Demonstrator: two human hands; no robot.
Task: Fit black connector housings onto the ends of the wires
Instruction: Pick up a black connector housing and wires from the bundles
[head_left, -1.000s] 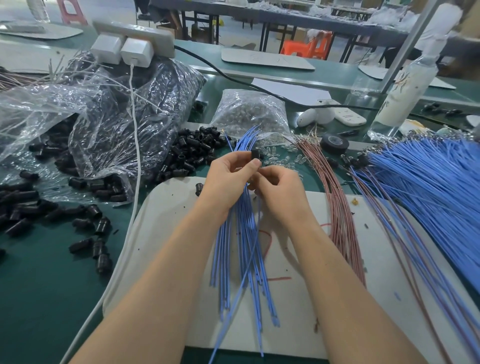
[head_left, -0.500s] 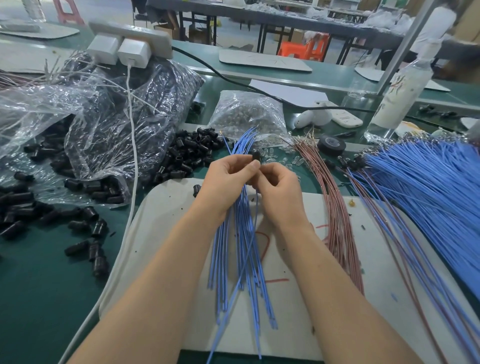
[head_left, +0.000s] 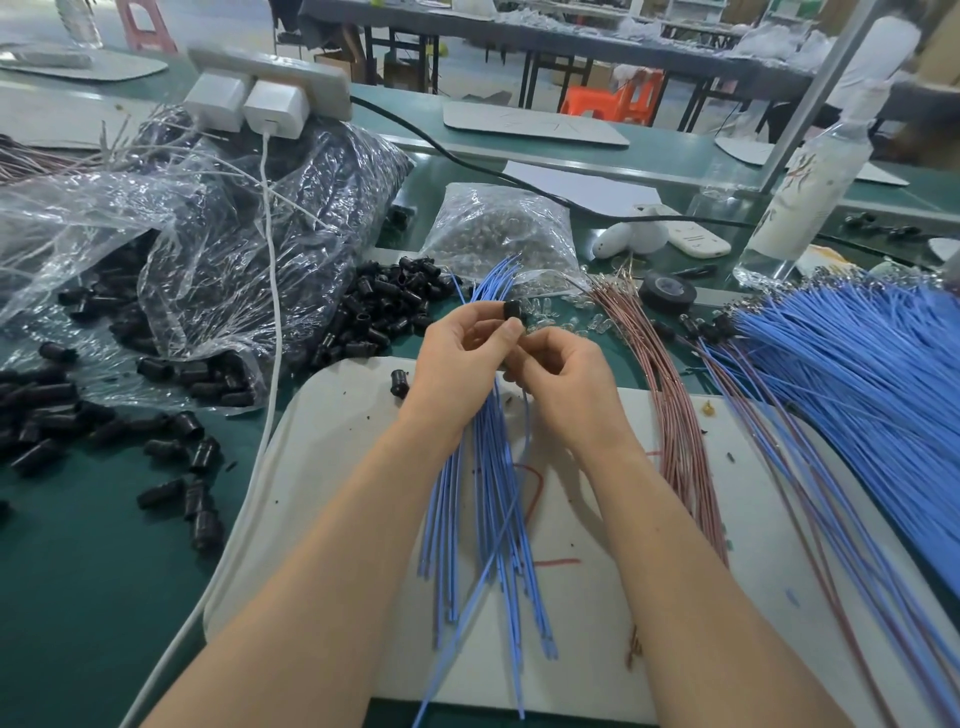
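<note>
My left hand (head_left: 462, 358) grips a bundle of blue wires (head_left: 488, 499) and pinches a small black connector housing (head_left: 513, 309) between thumb and forefinger. My right hand (head_left: 563, 376) is closed right beside it, fingertips on one blue wire just under the housing. The wires' far ends fan out above my hands; their near ends trail over the white work mat (head_left: 332, 467). A heap of loose black housings (head_left: 384, 306) lies just left of my hands, and one single housing (head_left: 399, 387) rests on the mat.
A clear plastic bag (head_left: 218, 244) with black housings spills to the left. A bag of clear parts (head_left: 498, 228), pinkish wires (head_left: 675, 395), a big pile of blue wires (head_left: 852, 364), a tape roll (head_left: 667, 292), a bottle (head_left: 810, 187) and a white charger cable (head_left: 270, 332) surround the mat.
Both hands stay together over the mat; the black housing has shifted slightly at my left fingertips. The view has drifted a little.
</note>
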